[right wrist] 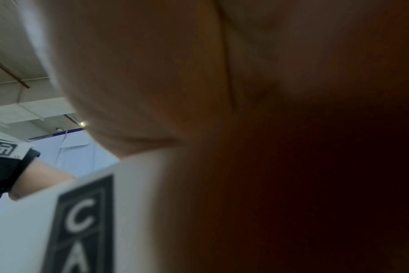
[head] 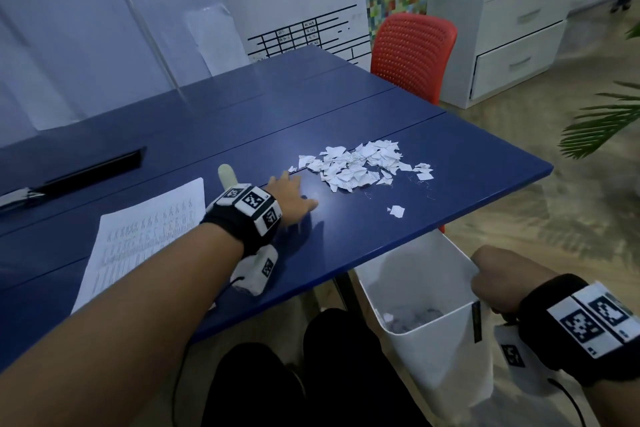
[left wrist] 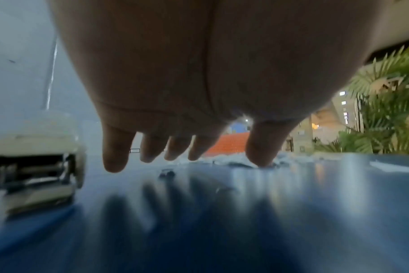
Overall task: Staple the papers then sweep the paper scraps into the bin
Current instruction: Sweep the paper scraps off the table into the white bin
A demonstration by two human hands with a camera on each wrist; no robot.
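A heap of white paper scraps (head: 360,165) lies on the blue table (head: 450,184) near its right edge; one stray scrap (head: 396,211) sits closer to me. My left hand (head: 294,198) hovers low over the table just left of the heap, fingers (left wrist: 116,149) spread and straight, thumb tip touching the surface. A cream stapler (head: 227,177) (left wrist: 33,162) stands just left of that hand. The printed papers (head: 145,236) lie under my left forearm. My right hand (head: 498,277) grips the rim of the white bin (head: 433,347) (right wrist: 23,230), held below the table's front edge.
A long black object (head: 93,170) lies at the table's left. A red chair (head: 412,52) stands behind the far corner, with white drawers (head: 512,42) beyond. Palm leaves (head: 606,118) reach in at the right. My dark-trousered knees (head: 311,374) are under the table.
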